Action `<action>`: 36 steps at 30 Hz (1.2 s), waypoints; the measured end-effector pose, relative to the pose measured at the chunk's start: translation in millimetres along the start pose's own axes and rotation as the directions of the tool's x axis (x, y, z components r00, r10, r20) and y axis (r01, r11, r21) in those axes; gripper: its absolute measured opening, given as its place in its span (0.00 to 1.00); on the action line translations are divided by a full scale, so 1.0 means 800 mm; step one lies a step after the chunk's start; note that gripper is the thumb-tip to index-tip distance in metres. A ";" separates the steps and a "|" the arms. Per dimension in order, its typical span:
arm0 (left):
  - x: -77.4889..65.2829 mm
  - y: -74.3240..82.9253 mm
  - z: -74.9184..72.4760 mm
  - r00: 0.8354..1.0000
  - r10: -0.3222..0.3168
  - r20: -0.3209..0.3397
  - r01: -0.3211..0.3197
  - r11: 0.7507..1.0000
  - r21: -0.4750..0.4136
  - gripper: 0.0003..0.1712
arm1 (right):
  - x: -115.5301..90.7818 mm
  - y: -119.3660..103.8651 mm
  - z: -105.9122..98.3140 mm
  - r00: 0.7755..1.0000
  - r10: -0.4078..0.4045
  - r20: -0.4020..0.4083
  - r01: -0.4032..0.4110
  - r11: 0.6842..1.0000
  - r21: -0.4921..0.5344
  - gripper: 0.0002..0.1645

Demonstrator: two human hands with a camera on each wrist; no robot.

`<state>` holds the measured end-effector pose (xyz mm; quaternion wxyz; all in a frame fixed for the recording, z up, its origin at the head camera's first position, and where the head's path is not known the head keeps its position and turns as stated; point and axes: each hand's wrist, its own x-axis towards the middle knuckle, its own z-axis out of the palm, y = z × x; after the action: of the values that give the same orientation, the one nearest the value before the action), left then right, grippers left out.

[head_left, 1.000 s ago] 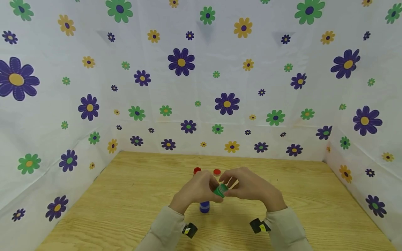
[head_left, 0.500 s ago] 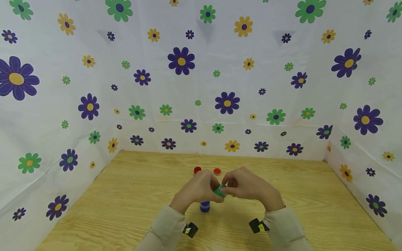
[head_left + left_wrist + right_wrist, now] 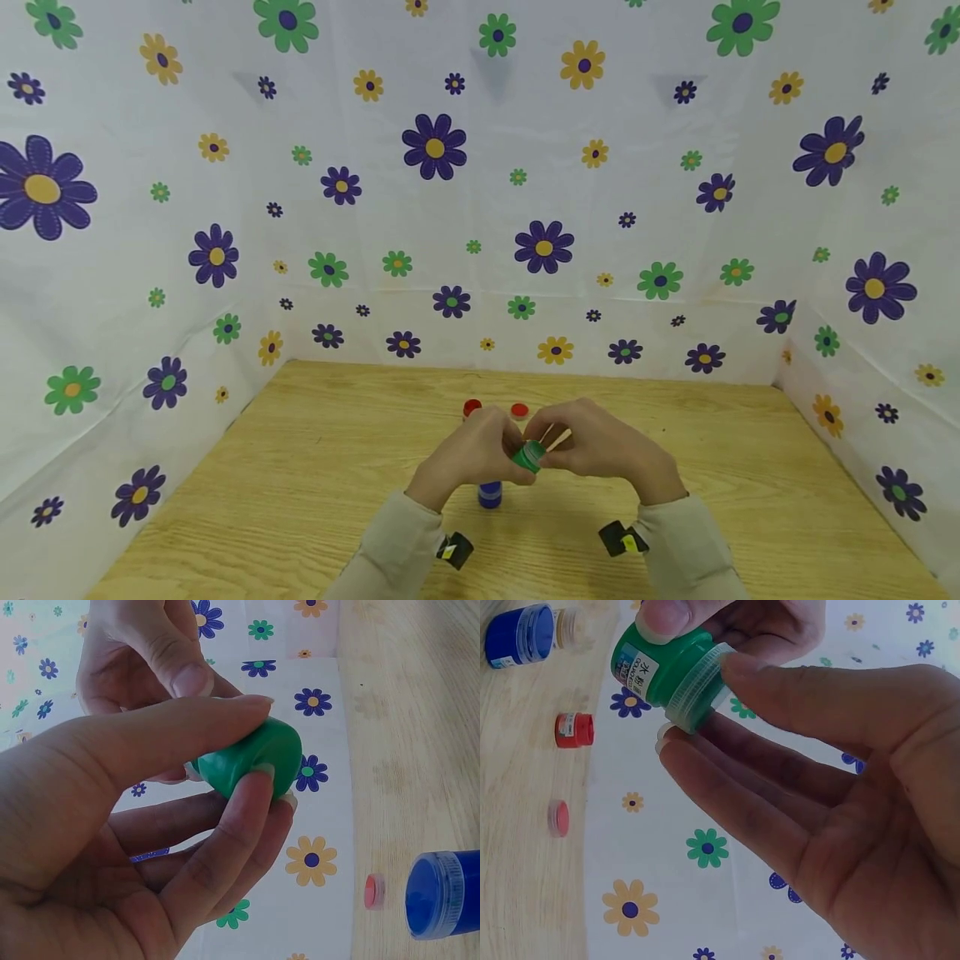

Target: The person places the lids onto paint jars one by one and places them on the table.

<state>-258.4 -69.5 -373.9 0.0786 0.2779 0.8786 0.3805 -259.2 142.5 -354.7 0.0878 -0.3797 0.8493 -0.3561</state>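
Observation:
My left hand (image 3: 476, 450) grips a small green paint jar (image 3: 528, 456) above the table, thumb on one side and fingertips on the other. The jar lies tilted, its clear ribbed lid (image 3: 697, 688) toward my right hand (image 3: 603, 446). That hand's thumb tip and fingertips touch opposite edges of the lid, with the fingers fairly straight. Green shows through the lid, and a white printed label (image 3: 641, 675) is on the jar's side. In the left wrist view the left hand's fingers hide much of the jar, and its smooth green base faces the camera.
A blue paint jar (image 3: 490, 496) with a clear lid stands below my left hand. Farther back are an uncapped red jar (image 3: 574, 730) and a red lid (image 3: 519, 410). A clear, yellowish round thing (image 3: 566, 628) sits beside the blue jar. Flower-printed cloth walls (image 3: 543, 333) enclose the wooden table (image 3: 360, 467).
The left hand keeps the green jar in place. The right hand's thumb and fingers closed over the lid half a second ago and have since spread and turned back, baring more of it.

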 end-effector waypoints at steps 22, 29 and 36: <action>0.000 0.001 -0.001 1.000 0.017 0.002 -0.017 1.000 0.004 0.07 | 0.003 0.001 0.000 0.999 0.019 -0.028 -0.023 0.988 -0.150 0.15; -0.001 0.002 0.000 1.000 -0.007 -0.001 0.007 1.000 -0.002 0.09 | -0.001 0.000 -0.002 1.000 -0.013 -0.014 0.013 0.999 -0.032 0.11; -0.001 0.001 0.000 1.000 -0.015 0.001 0.015 1.000 -0.003 0.08 | 0.000 0.002 0.001 0.999 -0.034 -0.006 0.034 0.999 -0.019 0.10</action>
<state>-257.5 -69.1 -373.5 0.0823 0.2712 0.8800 0.3812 -260.0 142.7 -356.5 0.0754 -0.3935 0.8464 -0.3508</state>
